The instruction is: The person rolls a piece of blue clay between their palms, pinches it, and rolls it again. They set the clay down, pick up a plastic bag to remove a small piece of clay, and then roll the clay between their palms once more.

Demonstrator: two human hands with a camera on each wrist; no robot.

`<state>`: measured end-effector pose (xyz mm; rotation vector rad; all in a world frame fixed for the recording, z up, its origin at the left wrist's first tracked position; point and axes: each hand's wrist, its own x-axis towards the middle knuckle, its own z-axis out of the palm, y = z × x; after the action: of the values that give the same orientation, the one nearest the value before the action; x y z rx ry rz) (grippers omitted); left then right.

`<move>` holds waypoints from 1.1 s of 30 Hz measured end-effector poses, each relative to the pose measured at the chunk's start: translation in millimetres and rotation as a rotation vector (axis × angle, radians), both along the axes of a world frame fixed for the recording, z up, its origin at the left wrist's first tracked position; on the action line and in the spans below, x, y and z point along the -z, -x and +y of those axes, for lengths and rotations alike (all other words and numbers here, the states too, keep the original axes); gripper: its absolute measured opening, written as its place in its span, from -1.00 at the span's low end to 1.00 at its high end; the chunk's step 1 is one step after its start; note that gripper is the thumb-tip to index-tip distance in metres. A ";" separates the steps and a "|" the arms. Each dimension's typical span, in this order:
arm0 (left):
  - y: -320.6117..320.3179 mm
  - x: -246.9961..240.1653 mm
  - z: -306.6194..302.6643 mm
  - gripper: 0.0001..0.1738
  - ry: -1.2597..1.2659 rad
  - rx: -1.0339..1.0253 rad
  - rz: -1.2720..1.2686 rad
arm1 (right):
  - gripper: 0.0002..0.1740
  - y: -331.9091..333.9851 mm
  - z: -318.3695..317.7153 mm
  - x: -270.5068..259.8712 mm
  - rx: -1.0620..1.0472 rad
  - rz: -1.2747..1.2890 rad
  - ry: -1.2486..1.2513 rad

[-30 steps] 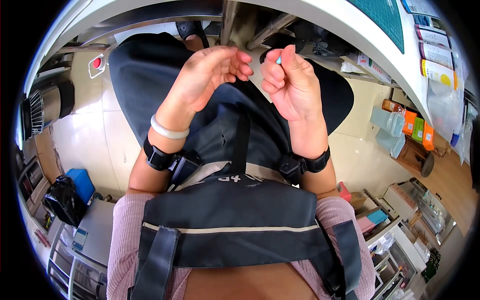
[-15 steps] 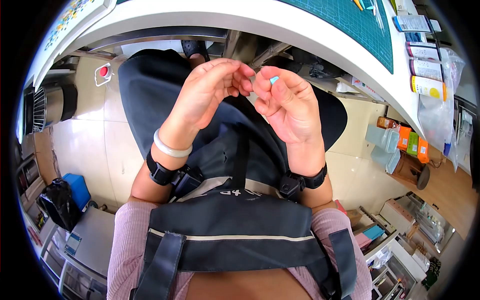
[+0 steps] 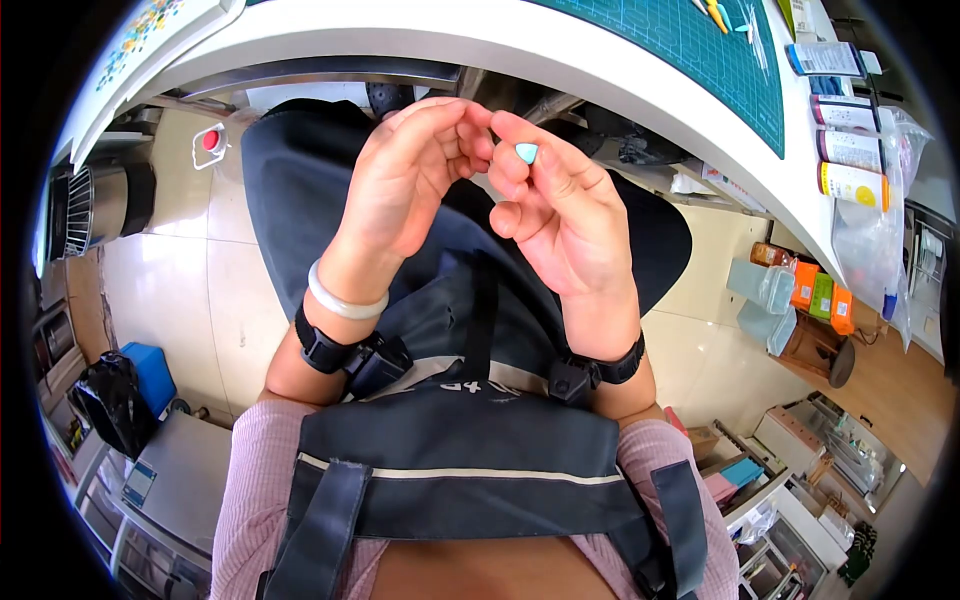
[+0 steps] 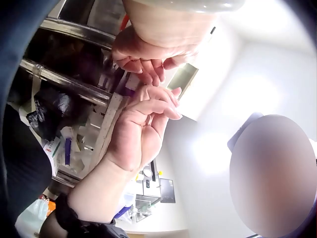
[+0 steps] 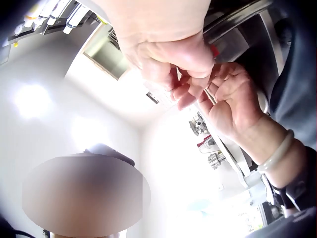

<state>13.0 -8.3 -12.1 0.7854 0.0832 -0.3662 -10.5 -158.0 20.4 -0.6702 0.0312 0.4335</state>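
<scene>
A small light-blue piece [image 3: 526, 153], like a rounded triangle, sits between thumb and fingers of my right hand [image 3: 570, 205], which pinches it. My left hand [image 3: 408, 185] is beside it, palm turned inward and fingers loosely bent, with nothing visible in them. The fingertips of both hands come together above my lap, the left ones right at the right forefinger. In the left wrist view the right hand [image 4: 136, 134] shows below the left; the blue piece is hidden there. The right wrist view has the left hand [image 5: 237, 101] close to the right fingertips.
A white table [image 3: 420, 32] curves ahead of my hands, with a green cutting mat [image 3: 690, 75], yellow and pale tools [image 3: 717, 15], and several tubes [image 3: 850, 150] at its right. Colourful small bits lie at its far left. A dark apron [image 3: 460, 440] covers my lap.
My right hand has moved left and its fingertips have come up to the left hand's. The blue piece shows more fully between its fingers. The head view has shifted, bringing in more of the table.
</scene>
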 end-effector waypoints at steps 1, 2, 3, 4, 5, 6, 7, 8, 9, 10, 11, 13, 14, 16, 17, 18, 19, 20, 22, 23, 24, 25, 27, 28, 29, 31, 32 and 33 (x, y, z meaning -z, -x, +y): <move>-0.1 0.4 0.4 -0.68 0.021 0.001 0.001 | -0.64 -0.2 0.7 -1.1 -0.001 -0.022 -0.007; -0.2 0.2 0.6 -0.69 0.042 0.002 0.001 | -0.64 0.5 1.2 -1.8 -0.002 -0.025 -0.006; -0.2 -1.3 0.9 -0.69 0.041 0.001 -0.003 | -0.65 1.4 1.8 -2.4 0.002 -0.030 -0.020; 0.2 -3.7 1.2 -0.69 0.042 0.003 -0.004 | -0.67 1.2 2.2 -2.3 0.005 -0.036 -0.034; 1.1 -5.7 1.2 -0.69 0.043 0.006 -0.004 | -0.67 1.1 1.6 -0.2 0.004 -0.040 -0.035; 1.9 -7.7 0.7 -0.69 0.042 0.006 -0.008 | -0.68 1.1 0.3 3.7 -0.002 -0.056 -0.064; 2.3 -9.8 0.0 -0.69 0.044 -0.008 -0.017 | -0.70 0.6 -0.6 7.1 -0.008 -0.073 -0.093; 2.1 -11.3 -0.2 -0.69 0.046 -0.021 -0.025 | -0.70 -0.4 -0.9 9.4 -0.007 -0.078 -0.093; 1.5 -11.8 0.0 -0.69 0.046 -0.018 -0.030 | -0.73 -1.4 -1.3 11.5 -0.009 -0.070 -0.112; 1.2 -11.6 0.0 -0.69 0.051 -0.017 -0.032 | -0.75 -1.8 -1.8 13.1 -0.012 -0.061 -0.131; 1.2 -11.1 -0.3 -0.69 0.057 -0.016 -0.032 | -0.75 -1.3 -1.5 15.0 -0.011 -0.064 -0.130; 1.3 -9.7 -0.8 -0.69 0.074 -0.012 -0.035 | -0.77 -0.4 1.0 17.7 0.032 -0.105 -0.092; 1.2 -8.9 -0.6 -0.70 0.090 -0.011 -0.037 | -0.77 -0.4 1.4 16.9 0.031 -0.108 -0.093; 1.3 -8.5 -0.7 -0.70 0.100 -0.031 -0.032 | -0.76 0.0 4.1 13.7 0.038 -0.146 -0.045; 1.3 -8.9 -1.1 -0.71 0.114 -0.047 -0.024 | -0.76 0.4 5.6 11.2 0.035 -0.147 -0.049; 1.4 -9.6 -1.5 -0.71 0.111 -0.050 -0.028 | -0.77 0.6 6.8 8.3 0.046 -0.137 -0.009; 1.7 -10.7 -1.8 -0.71 0.118 -0.067 -0.013 | -0.78 0.5 8.2 5.8 0.056 -0.127 0.031; 1.6 -11.2 -1.9 -0.71 0.126 -0.083 0.002 | -0.78 0.8 10.0 4.5 0.052 -0.130 0.029; 1.4 -10.7 -1.5 -0.71 0.116 -0.089 -0.005 | -0.78 2.0 13.7 3.3 0.099 -0.094 0.071; 1.7 -10.4 -1.8 -0.71 0.108 -0.092 -0.008 | -0.78 1.1 12.7 5.7 0.099 -0.094 0.071; 2.1 -11.5 -2.7 -0.71 0.109 -0.091 -0.007 | -0.75 -0.8 10.8 9.8 0.069 -0.137 0.089; 2.5 -13.3 -3.7 -0.71 0.102 -0.096 -0.013 | -0.72 -1.6 10.0 12.0 0.039 -0.179 0.107; 3.7 -14.2 -5.5 -0.72 0.095 -0.102 -0.016 | -0.70 -0.2 11.9 11.6 0.052 -0.145 0.110; 4.1 -14.0 -6.6 -0.72 0.097 -0.114 -0.008 | -0.67 0.4 12.6 11.2 0.064 -0.114 0.113; 4.1 -13.8 -7.0 -0.72 0.099 -0.126 0.000 | -0.67 0.4 12.4 11.5 0.064 -0.112 0.114; 3.9 -12.5 -6.7 -0.72 0.100 -0.122 -0.009 | -0.68 0.8 11.3 12.6 0.052 -0.082 0.082; 3.7 -11.8 -6.3 -0.72 0.100 -0.119 -0.020 | -0.68 1.5 10.7 13.2 0.052 -0.081 0.082; 3.8 -10.9 -5.8 -0.72 0.100 -0.120 -0.019 | -0.73 2.5 10.2 13.9 0.051 -0.059 0.069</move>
<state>9.2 -14.1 -1.2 0.6816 0.0931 -0.2475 -12.9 -147.8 6.5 -0.7480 0.0074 0.3647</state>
